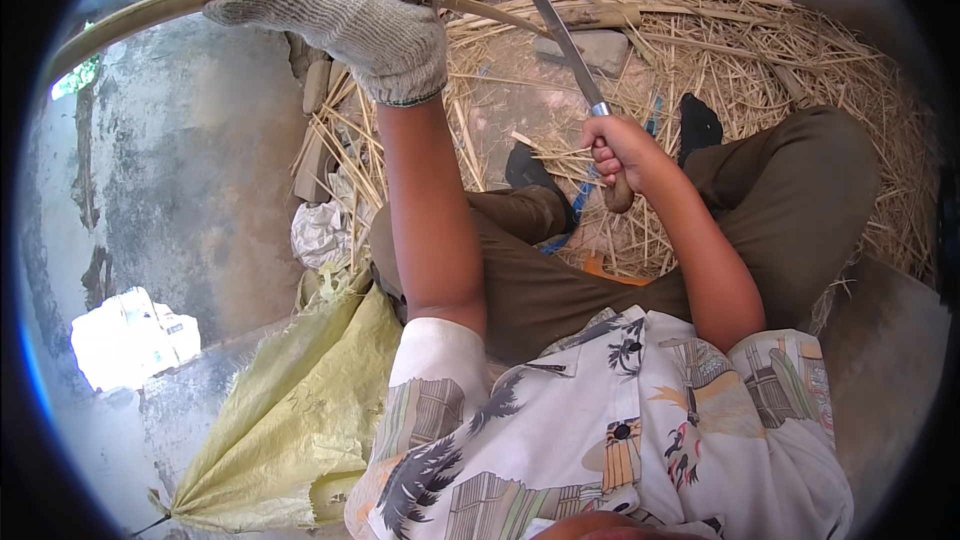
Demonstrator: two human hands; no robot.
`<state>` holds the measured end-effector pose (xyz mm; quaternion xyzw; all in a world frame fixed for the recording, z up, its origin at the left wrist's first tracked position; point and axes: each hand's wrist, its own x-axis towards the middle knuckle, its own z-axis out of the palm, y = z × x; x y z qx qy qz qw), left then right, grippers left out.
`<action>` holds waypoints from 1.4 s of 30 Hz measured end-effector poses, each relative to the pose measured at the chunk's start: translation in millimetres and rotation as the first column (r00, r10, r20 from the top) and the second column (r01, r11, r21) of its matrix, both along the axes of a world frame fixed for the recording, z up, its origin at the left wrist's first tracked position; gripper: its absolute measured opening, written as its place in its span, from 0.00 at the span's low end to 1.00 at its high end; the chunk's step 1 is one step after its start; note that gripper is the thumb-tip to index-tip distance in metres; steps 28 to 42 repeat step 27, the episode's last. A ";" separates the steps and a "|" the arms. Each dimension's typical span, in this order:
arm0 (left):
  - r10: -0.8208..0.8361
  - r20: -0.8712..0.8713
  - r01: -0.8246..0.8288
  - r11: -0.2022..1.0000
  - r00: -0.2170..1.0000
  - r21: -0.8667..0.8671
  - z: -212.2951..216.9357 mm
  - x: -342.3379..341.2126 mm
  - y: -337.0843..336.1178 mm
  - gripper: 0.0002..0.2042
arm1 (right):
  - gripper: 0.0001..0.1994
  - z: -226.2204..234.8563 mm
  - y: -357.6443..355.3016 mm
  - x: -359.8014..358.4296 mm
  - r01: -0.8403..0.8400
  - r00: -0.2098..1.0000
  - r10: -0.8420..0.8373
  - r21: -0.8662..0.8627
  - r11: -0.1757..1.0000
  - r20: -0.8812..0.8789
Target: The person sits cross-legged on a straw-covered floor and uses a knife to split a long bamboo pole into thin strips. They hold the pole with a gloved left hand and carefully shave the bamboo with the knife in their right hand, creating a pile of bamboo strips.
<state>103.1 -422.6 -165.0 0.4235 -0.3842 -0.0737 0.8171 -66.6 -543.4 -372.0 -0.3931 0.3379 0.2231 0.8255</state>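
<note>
My left hand [375,25], in a grey knitted glove, is raised at the upper left. Its fingers wrap round a long bamboo strip [150,12], with the thumb stretched along it. The strip curves off past the left rim, and its other end slants down to the right, close to the knife blade. My right hand [628,155] is bare and closed on the wooden handle of a long knife [566,45]. The blade points up and a little left. Where strip and blade come nearest, I cannot tell if they touch.
Bamboo shavings [790,70] cover the floor ahead and to the right. A grey block [590,52] lies beyond the knife. My black-socked feet [700,125] are close by. A yellow-green woven sack [290,410] spreads at my left, near crumpled white plastic [320,233] and a stained wall [190,140].
</note>
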 end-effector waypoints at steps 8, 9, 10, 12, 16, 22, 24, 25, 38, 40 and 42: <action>0.166 -0.133 -0.180 0.979 0.977 -0.101 10.2 -23.7 -21.0 0.34 | 0.15 -32.6 9.6 -3.6 0.440 0.844 -0.024 -0.667 0.601 0.535; 0.336 -0.103 -0.340 0.940 0.936 -0.017 20.7 -42.8 -30.9 0.35 | 0.14 -37.1 13.6 -7.8 0.387 0.888 -0.004 -0.741 0.549 0.460; 0.492 -0.069 -0.488 0.870 0.868 0.069 32.6 -61.5 -41.0 0.36 | 0.13 -43.3 13.7 -7.5 0.238 0.954 -0.009 -0.737 0.633 0.300; 0.503 -0.069 -0.496 0.863 0.861 0.097 34.8 -65.7 -43.1 0.36 | 0.11 -50.5 9.6 -6.9 -0.053 0.999 0.039 -0.630 0.775 -0.036; 0.410 -0.025 -0.407 0.910 0.912 0.078 29.8 -58.9 -38.9 0.35 | 0.07 -41.1 3.1 -4.3 -0.046 0.999 0.038 -0.326 0.944 -0.032; -0.017 -0.061 0.012 0.997 0.998 -0.075 -2.8 17.3 9.1 0.31 | 0.14 -6.9 8.5 -2.6 0.121 0.983 -0.054 -0.390 0.913 0.178; 0.107 0.004 -0.108 0.994 0.994 0.022 -2.4 15.1 9.2 0.32 | 0.16 -18.8 14.0 -0.8 0.375 0.896 0.008 -0.766 0.522 0.445; 0.067 -0.007 -0.067 0.997 0.998 0.043 -0.7 16.1 11.5 0.33 | 0.17 -12.3 13.6 -3.3 0.430 0.873 -0.026 -0.743 0.513 0.487; 0.022 -0.021 -0.021 0.998 1.000 0.065 -0.5 19.6 14.9 0.34 | 0.16 -25.7 17.0 -5.0 0.490 0.825 -0.053 -0.666 0.563 0.563; 0.022 -0.021 -0.021 0.998 1.000 0.065 -0.5 19.6 14.9 0.34 | 0.16 -25.7 17.0 -5.0 0.490 0.825 -0.053 -0.666 0.563 0.563; 0.022 -0.021 -0.021 0.998 1.000 0.065 -0.5 19.6 14.9 0.34 | 0.16 -25.7 17.0 -5.0 0.490 0.825 -0.053 -0.666 0.563 0.563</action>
